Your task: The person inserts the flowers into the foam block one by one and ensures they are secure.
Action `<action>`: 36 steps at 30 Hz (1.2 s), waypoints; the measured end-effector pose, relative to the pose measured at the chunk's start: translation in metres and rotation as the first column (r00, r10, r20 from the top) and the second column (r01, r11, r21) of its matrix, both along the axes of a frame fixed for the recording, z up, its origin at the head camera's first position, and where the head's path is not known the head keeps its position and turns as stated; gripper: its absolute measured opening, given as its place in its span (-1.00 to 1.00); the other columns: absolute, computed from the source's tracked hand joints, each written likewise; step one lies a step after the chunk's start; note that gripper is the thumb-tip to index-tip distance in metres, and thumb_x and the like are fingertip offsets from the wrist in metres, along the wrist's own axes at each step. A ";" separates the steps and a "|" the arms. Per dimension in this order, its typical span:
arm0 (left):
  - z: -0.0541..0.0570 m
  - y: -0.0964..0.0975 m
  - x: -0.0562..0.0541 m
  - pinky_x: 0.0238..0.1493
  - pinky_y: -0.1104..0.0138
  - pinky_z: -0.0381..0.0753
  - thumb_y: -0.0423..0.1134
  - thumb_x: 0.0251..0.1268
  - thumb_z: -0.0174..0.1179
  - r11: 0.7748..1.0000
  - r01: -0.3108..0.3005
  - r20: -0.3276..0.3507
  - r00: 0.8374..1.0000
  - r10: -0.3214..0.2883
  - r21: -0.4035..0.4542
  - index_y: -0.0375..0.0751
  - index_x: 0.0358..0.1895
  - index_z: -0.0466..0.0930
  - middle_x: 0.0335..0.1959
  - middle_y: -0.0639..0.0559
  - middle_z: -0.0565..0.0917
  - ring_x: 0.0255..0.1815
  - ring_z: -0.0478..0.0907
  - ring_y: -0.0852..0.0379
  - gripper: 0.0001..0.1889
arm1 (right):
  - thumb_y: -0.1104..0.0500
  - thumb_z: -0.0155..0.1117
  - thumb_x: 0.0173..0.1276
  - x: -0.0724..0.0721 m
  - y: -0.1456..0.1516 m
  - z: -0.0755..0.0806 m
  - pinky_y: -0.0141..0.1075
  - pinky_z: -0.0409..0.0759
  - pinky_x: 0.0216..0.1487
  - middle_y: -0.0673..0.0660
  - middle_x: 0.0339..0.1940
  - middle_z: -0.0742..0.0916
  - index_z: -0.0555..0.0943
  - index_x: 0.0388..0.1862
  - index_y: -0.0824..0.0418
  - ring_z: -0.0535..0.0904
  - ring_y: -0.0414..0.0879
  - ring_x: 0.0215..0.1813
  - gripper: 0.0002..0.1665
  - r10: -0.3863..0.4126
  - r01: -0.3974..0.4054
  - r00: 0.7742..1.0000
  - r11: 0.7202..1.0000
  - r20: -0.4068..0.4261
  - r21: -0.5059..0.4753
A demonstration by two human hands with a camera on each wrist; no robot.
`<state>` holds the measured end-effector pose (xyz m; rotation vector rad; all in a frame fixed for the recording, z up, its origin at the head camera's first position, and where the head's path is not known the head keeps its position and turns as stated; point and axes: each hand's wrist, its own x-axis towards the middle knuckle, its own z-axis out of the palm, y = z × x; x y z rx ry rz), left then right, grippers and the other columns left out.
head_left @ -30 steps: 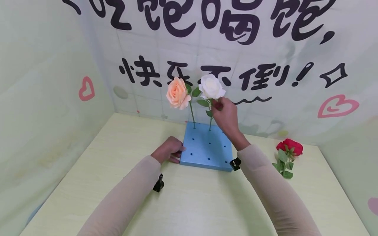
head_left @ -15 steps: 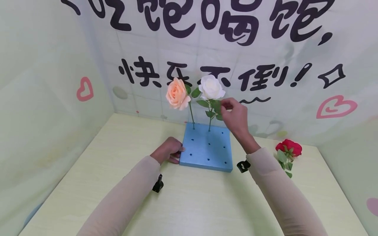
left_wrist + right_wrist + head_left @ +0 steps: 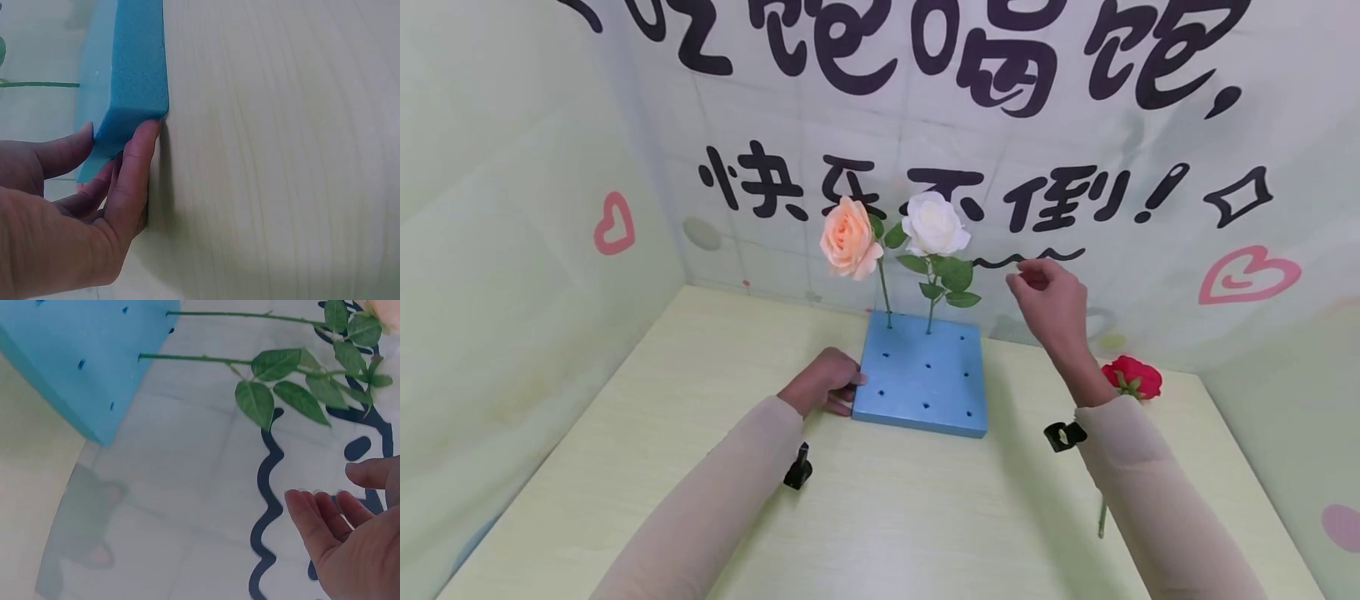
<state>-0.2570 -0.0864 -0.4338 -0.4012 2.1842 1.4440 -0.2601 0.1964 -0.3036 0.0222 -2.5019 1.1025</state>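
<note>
A blue foam board (image 3: 910,387) with several small holes lies on the table. A peach rose (image 3: 850,237) and a white rose (image 3: 936,223) stand upright in its back row of holes. My left hand (image 3: 829,379) pinches the board's left edge, the thumb on the top face and fingers along the side in the left wrist view (image 3: 106,194). My right hand (image 3: 1051,304) is in the air right of the white rose, holding nothing. In the right wrist view its fingers (image 3: 312,519) are loosely bent, apart from the green leaves (image 3: 275,365).
A red rose (image 3: 1135,377) lies on the pale wooden table (image 3: 880,508) at the right, partly hidden by my right forearm. Behind the board rises a printed fabric wall (image 3: 775,258) with black lettering. Similar walls stand at left and right.
My right hand has let go of the white rose and moved right, away from its leaves. The white rose stays upright. My left hand keeps its place at the board's edge.
</note>
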 end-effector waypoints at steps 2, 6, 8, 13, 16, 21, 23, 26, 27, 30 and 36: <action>0.001 0.000 0.000 -0.46 0.19 0.76 -0.36 0.37 0.15 1.000 -0.004 0.001 1.000 0.004 -0.001 -0.38 -0.02 0.51 -0.41 -0.15 0.52 -0.44 0.51 0.02 -0.80 | 0.03 0.19 0.41 0.002 0.009 0.001 -0.51 0.55 -0.28 0.24 -0.10 0.73 0.63 0.08 0.28 0.65 0.05 -0.16 -0.58 -0.018 0.019 0.999 1.000 0.045 -0.013; 0.002 -0.001 0.001 -0.46 0.19 0.76 -0.36 0.37 0.15 1.000 -0.001 0.000 1.000 0.001 -0.002 -0.39 -0.03 0.52 -0.42 -0.15 0.52 -0.45 0.52 0.02 -0.81 | -0.07 0.16 0.42 0.006 0.027 0.002 -0.60 0.58 -0.34 0.25 0.02 0.69 0.57 0.18 0.26 0.66 0.03 -0.18 -0.48 -0.042 0.049 0.989 0.998 0.145 -0.045; 0.001 0.000 0.001 -0.45 0.19 0.76 -0.37 0.37 0.15 1.000 0.001 0.005 1.000 -0.001 0.003 -0.39 -0.03 0.52 -0.42 -0.15 0.52 -0.45 0.51 0.02 -0.80 | -0.12 0.15 0.42 0.009 0.037 0.002 -0.59 0.62 -0.30 0.27 0.08 0.66 0.52 0.24 0.26 0.64 0.00 -0.12 -0.41 -0.034 0.049 0.979 0.997 0.203 -0.068; 0.002 -0.001 0.000 -0.44 0.18 0.76 -0.36 0.37 0.16 1.000 -0.003 0.015 1.000 0.003 0.014 -0.38 0.00 0.52 -0.41 -0.15 0.53 -0.44 0.52 0.02 -0.78 | -0.22 0.11 0.41 0.013 0.061 0.000 -0.42 0.71 -0.16 0.31 0.21 0.57 0.38 0.37 0.29 0.57 0.06 0.11 -0.24 0.024 0.031 0.935 0.988 0.355 -0.149; 0.002 -0.001 -0.001 -0.43 0.19 0.76 -0.35 0.37 0.16 1.000 0.001 0.013 1.000 -0.001 0.010 -0.37 0.02 0.53 -0.42 -0.14 0.53 -0.44 0.52 0.03 -0.77 | -0.23 0.08 0.43 0.014 0.074 -0.001 -0.30 0.69 -0.05 0.33 0.30 0.50 0.32 0.42 0.29 0.50 0.16 0.23 -0.19 0.034 0.041 0.899 0.986 0.437 -0.163; 0.000 -0.001 -0.002 -0.44 0.19 0.76 -0.34 0.37 0.17 1.000 0.002 0.017 1.000 -0.002 0.002 -0.36 0.00 0.53 -0.42 -0.13 0.53 -0.44 0.52 0.04 -0.78 | -0.23 0.07 0.43 0.015 0.098 -0.008 -0.23 0.69 0.00 0.35 0.37 0.44 0.32 0.42 0.32 0.47 0.20 0.26 -0.18 0.017 0.085 0.851 0.982 0.525 -0.170; -0.001 -0.001 -0.002 -0.44 0.19 0.76 -0.34 0.37 0.17 1.000 0.002 0.019 1.000 -0.002 0.005 -0.37 -0.02 0.53 -0.41 -0.13 0.53 -0.44 0.52 0.04 -0.79 | -0.24 0.08 0.43 0.015 0.109 -0.013 -0.23 0.70 -0.01 0.37 0.36 0.43 0.33 0.41 0.34 0.53 0.12 0.16 -0.17 0.007 0.098 0.837 0.982 0.548 -0.162; -0.001 -0.002 -0.002 -0.43 0.19 0.76 -0.34 0.37 0.17 1.000 0.004 0.023 1.000 -0.004 0.013 -0.37 -0.02 0.52 -0.40 -0.14 0.53 -0.44 0.51 0.04 -0.79 | -0.22 0.10 0.42 0.017 0.124 -0.021 -0.24 0.71 -0.01 0.39 0.34 0.44 0.30 0.42 0.38 0.64 -0.12 -0.10 -0.14 -0.002 0.120 0.809 0.980 0.587 -0.162; -0.001 -0.002 -0.002 -0.43 0.19 0.77 -0.34 0.37 0.16 1.000 0.007 0.024 1.000 -0.007 0.015 -0.37 -0.02 0.52 -0.40 -0.14 0.52 -0.44 0.51 0.04 -0.79 | -0.21 0.11 0.42 0.018 0.129 -0.023 -0.25 0.71 -0.02 0.38 0.30 0.47 0.29 0.42 0.40 0.65 -0.20 -0.19 -0.14 -0.009 0.132 0.801 0.978 0.599 -0.163; -0.001 -0.002 -0.002 -0.42 0.18 0.77 -0.35 0.37 0.16 1.000 0.009 0.021 1.000 -0.009 0.027 -0.37 -0.01 0.52 -0.42 -0.13 0.52 -0.44 0.51 0.04 -0.79 | -0.14 0.16 0.41 0.020 0.141 -0.030 -0.26 0.74 -0.09 0.24 0.02 0.61 0.28 0.39 0.45 0.63 -0.31 -0.39 -0.17 -0.027 0.182 0.781 0.966 0.624 -0.186; 0.001 -0.002 -0.003 -0.40 0.17 0.77 -0.37 0.37 0.16 0.999 0.014 0.021 1.000 -0.015 0.042 -0.38 0.01 0.52 -0.43 -0.13 0.51 -0.45 0.50 0.04 -0.78 | -0.06 0.23 0.38 0.026 0.157 -0.042 -0.25 0.75 -0.17 -0.03 -0.42 0.63 0.42 0.11 0.40 0.62 -0.22 -0.40 -0.41 -0.063 0.258 0.749 0.944 0.659 -0.204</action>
